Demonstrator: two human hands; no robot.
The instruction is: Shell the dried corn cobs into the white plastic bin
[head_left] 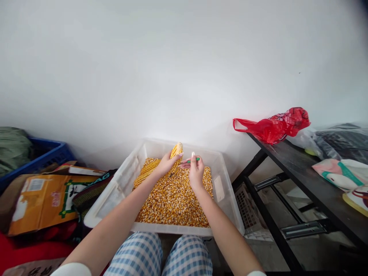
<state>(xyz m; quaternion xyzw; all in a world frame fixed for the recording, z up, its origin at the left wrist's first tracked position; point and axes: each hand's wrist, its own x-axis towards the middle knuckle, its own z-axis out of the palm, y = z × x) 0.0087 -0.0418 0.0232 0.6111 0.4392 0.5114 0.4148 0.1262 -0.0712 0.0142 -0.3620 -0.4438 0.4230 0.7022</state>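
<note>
My left hand [166,164] is wrapped round an ear of corn [176,154], its pale tip pointing up. Just to the right, my right hand [196,170] pinches a slim tool with a green handle [197,159]; its far end points toward the cob, and I cannot make out its exact kind. Both hands are above a translucent plastic bin [129,168]. Loose corn kernels [175,207] cover the bin's floor, and more whole ears of corn [146,172] lie at its left side, partly hidden by my left forearm.
A black table [304,168] stands at the right, bearing a red plastic bag [273,124] and other packages. On the left are an orange cardboard box [43,199] and a blue crate [54,151]. A white wall rises behind the bin, and my checked knees are against its near side.
</note>
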